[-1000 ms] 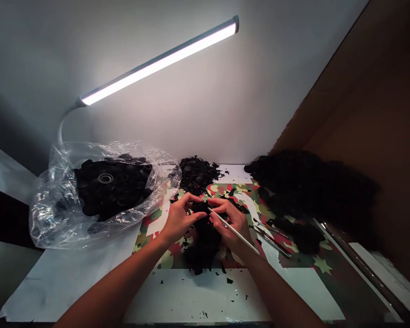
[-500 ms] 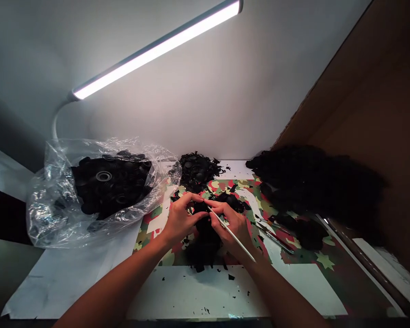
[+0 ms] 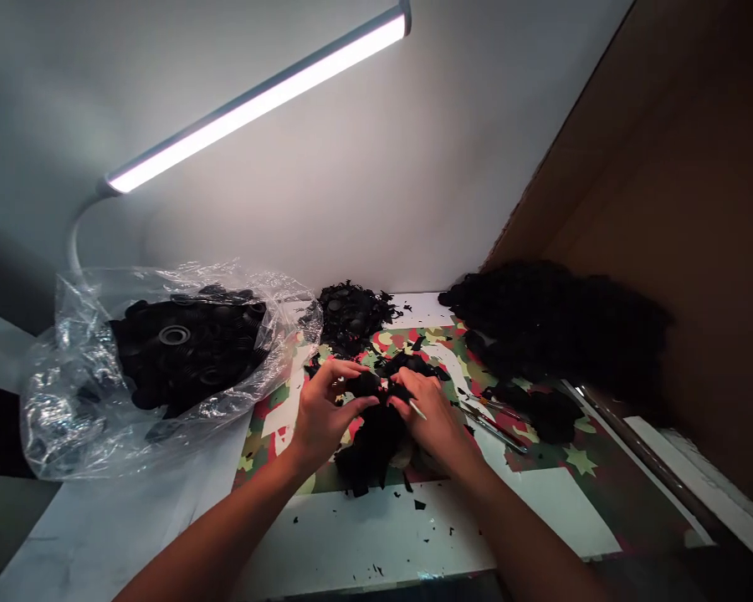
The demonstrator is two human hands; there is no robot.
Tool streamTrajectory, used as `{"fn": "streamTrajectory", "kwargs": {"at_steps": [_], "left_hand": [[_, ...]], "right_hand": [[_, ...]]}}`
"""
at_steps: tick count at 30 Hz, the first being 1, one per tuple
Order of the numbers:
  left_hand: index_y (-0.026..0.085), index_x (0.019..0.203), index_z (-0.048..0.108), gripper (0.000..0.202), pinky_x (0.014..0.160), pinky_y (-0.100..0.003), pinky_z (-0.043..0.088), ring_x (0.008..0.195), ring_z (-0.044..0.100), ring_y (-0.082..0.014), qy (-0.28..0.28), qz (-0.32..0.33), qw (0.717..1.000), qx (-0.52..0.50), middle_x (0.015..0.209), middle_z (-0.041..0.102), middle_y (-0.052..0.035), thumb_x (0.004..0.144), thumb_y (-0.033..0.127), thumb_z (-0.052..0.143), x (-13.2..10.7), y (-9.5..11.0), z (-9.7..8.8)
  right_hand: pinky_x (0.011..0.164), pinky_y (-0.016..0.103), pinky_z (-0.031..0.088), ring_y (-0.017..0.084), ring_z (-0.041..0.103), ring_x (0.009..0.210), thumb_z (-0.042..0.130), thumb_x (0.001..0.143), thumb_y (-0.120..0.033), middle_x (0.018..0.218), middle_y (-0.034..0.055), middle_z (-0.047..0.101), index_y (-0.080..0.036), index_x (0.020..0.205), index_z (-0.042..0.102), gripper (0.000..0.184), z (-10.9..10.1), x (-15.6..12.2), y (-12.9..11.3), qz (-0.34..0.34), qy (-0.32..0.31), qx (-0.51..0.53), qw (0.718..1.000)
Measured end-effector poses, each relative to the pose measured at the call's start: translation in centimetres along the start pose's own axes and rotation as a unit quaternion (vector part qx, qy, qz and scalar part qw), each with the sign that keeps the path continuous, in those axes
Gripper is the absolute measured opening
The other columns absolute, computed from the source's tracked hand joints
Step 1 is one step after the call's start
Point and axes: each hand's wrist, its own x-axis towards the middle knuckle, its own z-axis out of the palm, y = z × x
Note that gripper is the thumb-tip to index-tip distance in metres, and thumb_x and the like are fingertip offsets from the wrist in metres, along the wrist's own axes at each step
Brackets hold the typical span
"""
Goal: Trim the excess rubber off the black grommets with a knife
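Plastic bag [image 3: 53, 418]: clear film, glossy, crinkled. Held black piece [image 3: 365, 385]: matt, rubber-like. Cardboard panel [image 3: 671, 176]: matt, rough along edge. Slender tools [image 3: 497, 430]: glossy, metallic in appearance. Wall [image 3: 452, 176]: smooth, matt.

Looking forward and down from the person's head, through one worn camera. Facing a pale wall [image 3: 464, 167] across the upper half of the frame, and taking in the work surface [image 3: 326, 535] across the lower half. Viewing from close above, catching both forearms [image 3: 226, 527] at the bottom edge and the left hand [image 3: 319, 414] and right hand [image 3: 436, 422] just below centre. Spanning widely, from a clear bag [image 3: 81, 418] at left to a brown panel [image 3: 683, 184] at right, and including a lamp [image 3: 258, 103] at upper left.
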Motion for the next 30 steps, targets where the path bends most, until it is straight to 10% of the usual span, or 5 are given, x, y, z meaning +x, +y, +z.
{"fn": "streamTrajectory", "kwargs": {"at_steps": [6, 13, 20, 30], "left_hand": [[0.023, 0.121, 0.060, 0.045, 0.093, -0.034, 0.056, 0.110, 0.065, -0.0219, -0.074, -0.097, 0.990, -0.071, 0.109, 0.066, -0.0068, 0.079, 0.020, 0.077, 0.6, 0.0, -0.7], [0.030, 0.125, 0.069, 0.045, 0.094, -0.036, 0.051, 0.104, 0.062, -0.0208, -0.082, 0.010, 0.994, 0.078, 0.109, 0.063, -0.0047, 0.084, 0.012, 0.069, 0.8, -0.2, -1.3], [0.029, 0.113, 0.074, 0.039, 0.080, -0.031, 0.050, 0.090, 0.060, -0.0192, -0.185, 0.047, 0.966, 0.171, 0.099, 0.065, -0.0040, 0.082, 0.006, 0.064, 1.3, -0.5, -2.2], [0.017, 0.081, 0.075, 0.018, 0.069, -0.024, 0.043, 0.074, 0.055, -0.0148, 0.013, -0.200, 0.962, -0.187, 0.081, 0.064, -0.0021, 0.077, 0.035, 0.078, 0.9, 0.0, -0.3]], "right_hand": [[0.096, 0.039, 0.045, 0.025, 0.058, 0.115, 0.041, 0.092, -0.018, 0.122, 0.0076, 0.064, -0.024, 0.092, 0.055, 0.015, -1.4, 0.2, -0.7, -0.050, 0.165, 0.201, 0.964], [0.077, 0.032, 0.049, 0.023, 0.065, 0.091, 0.055, 0.096, -0.029, 0.103, 0.0047, 0.071, -0.023, 0.109, 0.059, 0.014, -1.0, -0.5, -3.4, -0.065, 0.006, 0.206, 0.976], [0.068, 0.030, 0.039, 0.018, 0.054, 0.072, 0.060, 0.094, -0.017, 0.079, 0.0010, 0.066, -0.021, 0.081, 0.060, 0.014, -0.6, -0.4, -2.4, -0.141, 0.036, 0.033, 0.989], [0.064, 0.035, 0.027, 0.018, 0.042, 0.062, 0.046, 0.095, -0.009, 0.063, 0.0003, 0.052, -0.022, 0.075, 0.044, 0.024, 0.1, -0.6, -4.7, -0.231, 0.207, -0.101, 0.945]]}}
